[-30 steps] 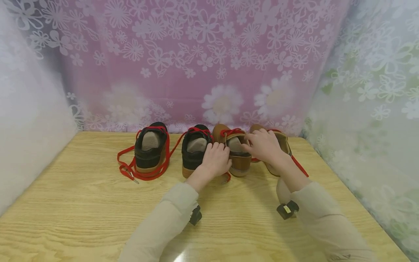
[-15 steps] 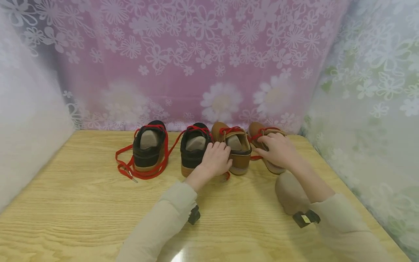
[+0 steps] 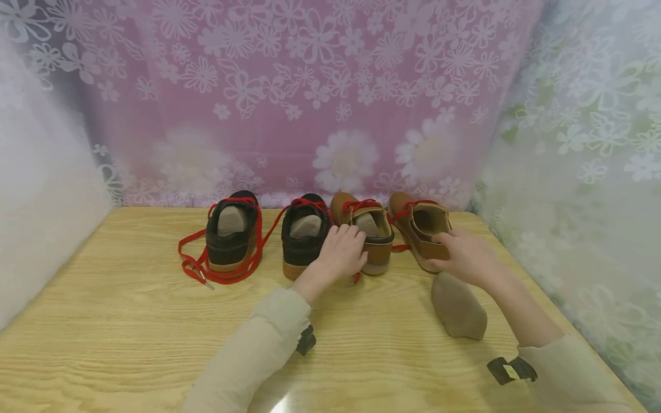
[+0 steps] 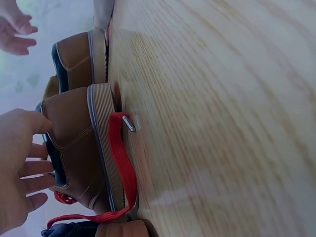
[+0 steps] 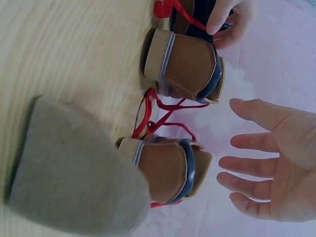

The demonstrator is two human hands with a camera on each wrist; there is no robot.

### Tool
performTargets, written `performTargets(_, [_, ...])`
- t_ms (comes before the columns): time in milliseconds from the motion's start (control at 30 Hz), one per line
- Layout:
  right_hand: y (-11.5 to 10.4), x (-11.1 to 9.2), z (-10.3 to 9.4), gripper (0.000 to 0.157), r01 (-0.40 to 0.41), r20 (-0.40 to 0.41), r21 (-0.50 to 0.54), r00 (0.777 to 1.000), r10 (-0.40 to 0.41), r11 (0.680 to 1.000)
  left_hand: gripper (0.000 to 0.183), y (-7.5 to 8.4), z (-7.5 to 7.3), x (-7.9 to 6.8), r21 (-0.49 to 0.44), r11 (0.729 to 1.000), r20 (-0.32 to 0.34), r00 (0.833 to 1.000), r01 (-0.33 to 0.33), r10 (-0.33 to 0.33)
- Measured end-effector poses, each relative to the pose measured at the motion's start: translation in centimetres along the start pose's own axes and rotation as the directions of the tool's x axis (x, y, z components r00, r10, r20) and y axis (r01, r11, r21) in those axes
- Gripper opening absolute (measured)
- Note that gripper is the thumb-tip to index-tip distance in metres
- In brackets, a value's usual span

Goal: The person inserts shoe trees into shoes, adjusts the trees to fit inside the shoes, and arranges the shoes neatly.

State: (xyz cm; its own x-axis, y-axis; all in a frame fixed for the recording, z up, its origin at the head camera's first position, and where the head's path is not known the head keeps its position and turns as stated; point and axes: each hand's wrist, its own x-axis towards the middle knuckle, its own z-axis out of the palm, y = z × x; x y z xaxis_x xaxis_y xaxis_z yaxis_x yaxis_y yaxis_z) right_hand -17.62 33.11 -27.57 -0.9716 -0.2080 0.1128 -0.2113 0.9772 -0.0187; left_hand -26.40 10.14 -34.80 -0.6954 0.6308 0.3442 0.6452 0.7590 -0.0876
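Note:
My left hand (image 3: 341, 252) is at the heel of the nearer brown shoe (image 3: 379, 255), between it and a black shoe (image 3: 299, 249). In the left wrist view its fingers are loosely bent and the thumb lies at the collar of that brown shoe (image 4: 74, 118); firm contact is hard to tell. My right hand (image 3: 467, 258) hovers behind the other brown shoe (image 3: 434, 250), and its spread fingers hold nothing in the right wrist view. Below it, a rounded beige stuffing piece (image 3: 457, 307) lies on the table. The right brown shoe's opening looks hollow.
Another black shoe (image 3: 232, 249) stands at the left, a long red lace (image 3: 192, 244) looped beside it. Beige pieces sit inside both black shoes and the left brown one. A pink flowered curtain (image 3: 289, 115) hangs behind the wooden table (image 3: 129, 321).
My right hand has moved from between the brown shoes to the right and back toward me, uncovering the right brown shoe and the beige piece. My left hand stays almost still.

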Motion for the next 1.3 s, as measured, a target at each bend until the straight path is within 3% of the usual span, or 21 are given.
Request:
performTargets(200, [0.7,-1.5,0.5,0.053,-0.015,-0.001,0.034,1.000,0.015,0.999,0.026,-0.1,0.1,-0.1,-0.005,1.000,-0.028,1.000,-0.002,0.002])
performTargets(500, [0.8,-3.7,2.3,0.063,-0.073,0.150,-0.009,0.986,0.073,0.997,0.023,-0.2,0.2,0.0,-0.013,1.000,-0.046,0.999,-0.003,0.003])
performTargets(667, [0.6,-5.0,3.1,0.067,-0.081,0.179,-0.023,0.980,0.084,0.996,0.022,-0.2,0.0,0.1,-0.014,1.000,-0.047,0.999,0.001,-0.001])
performTargets(1300, [0.1,-8.3,5.7,0.076,-0.124,0.046,-0.061,0.991,0.127,0.990,0.019,-0.2,0.1,0.2,-0.034,0.999,-0.077,0.997,-0.009,0.006])
